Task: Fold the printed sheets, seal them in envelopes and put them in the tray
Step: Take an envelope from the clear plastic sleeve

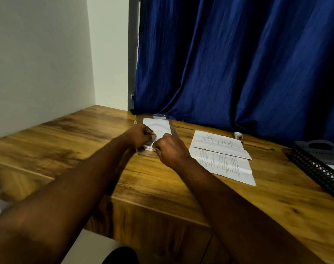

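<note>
Wooden desk (162, 187) lay under both bare forearms, which I saw stretched forward and meeting near the far edge. My left hand (140, 137) was curled into a fist pinching white folded paper (152, 139), and my right hand (171, 150) was likewise closed on the near end of a clear envelope (158, 124). Printed sheets (222, 157) rested just right of it; a black tray (318, 168) sat far right.

Blue curtain (238, 63) behind wooden desk (162, 187)

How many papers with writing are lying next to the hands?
2: a folded printed sheet lying on a flatter printed sheet, right of the right hand. Another may sit inside the clear envelope.
</note>
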